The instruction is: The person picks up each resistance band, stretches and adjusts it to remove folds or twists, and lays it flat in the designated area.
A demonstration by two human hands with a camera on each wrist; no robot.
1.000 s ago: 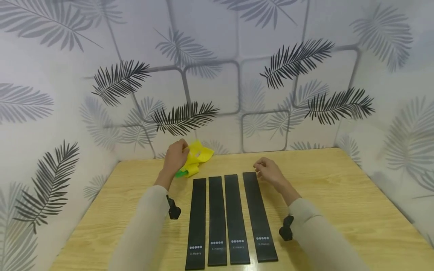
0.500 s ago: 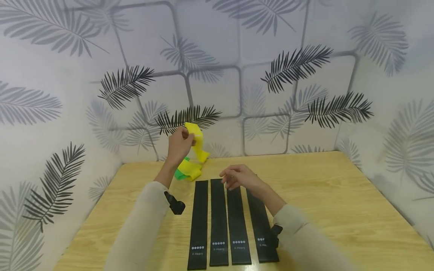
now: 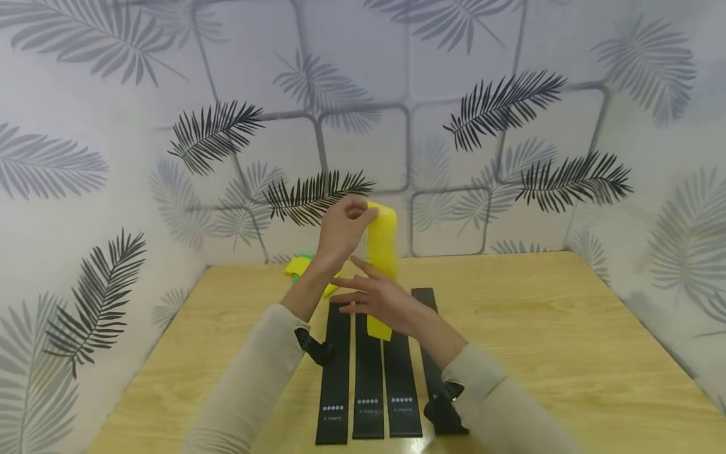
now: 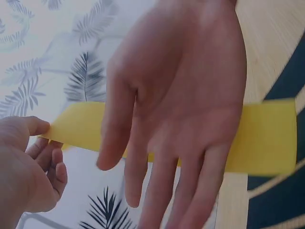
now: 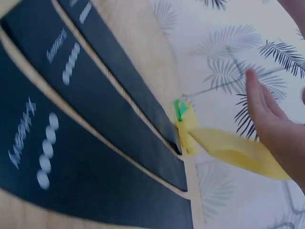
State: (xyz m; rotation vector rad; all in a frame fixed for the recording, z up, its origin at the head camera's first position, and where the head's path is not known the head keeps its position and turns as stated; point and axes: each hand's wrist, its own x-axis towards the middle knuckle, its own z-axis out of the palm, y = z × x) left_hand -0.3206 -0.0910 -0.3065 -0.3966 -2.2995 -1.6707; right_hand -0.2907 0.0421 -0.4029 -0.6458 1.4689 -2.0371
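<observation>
In the head view my left hand (image 3: 342, 232) pinches the upper end of a yellow resistance band (image 3: 384, 243), which hangs down flat over the table. My right hand (image 3: 388, 304) is at the band's lower half, fingers straight and spread, overlapping it. The left wrist view has the right palm (image 4: 183, 100) in front of the yellow band (image 4: 267, 138), with the left thumb and fingers pinching its far end. Beneath the hands lie several black resistance bands (image 3: 368, 378) side by side, printed "X-Heavy" with white dots; the right forearm partly hides the rightmost.
Behind the left wrist, a crumpled heap of yellow and green bands (image 3: 296, 267) lies at the table's back edge. The wooden table (image 3: 544, 328) meets a leaf-patterned wall (image 3: 448, 164) at the back. Black wrist cameras (image 3: 314, 348) are strapped to the wrists.
My left hand has lifted the yellow band from the heap and carried it right, where it hangs straight. The right hand has moved left across the black bands, its fingers straightening beside the yellow band.
</observation>
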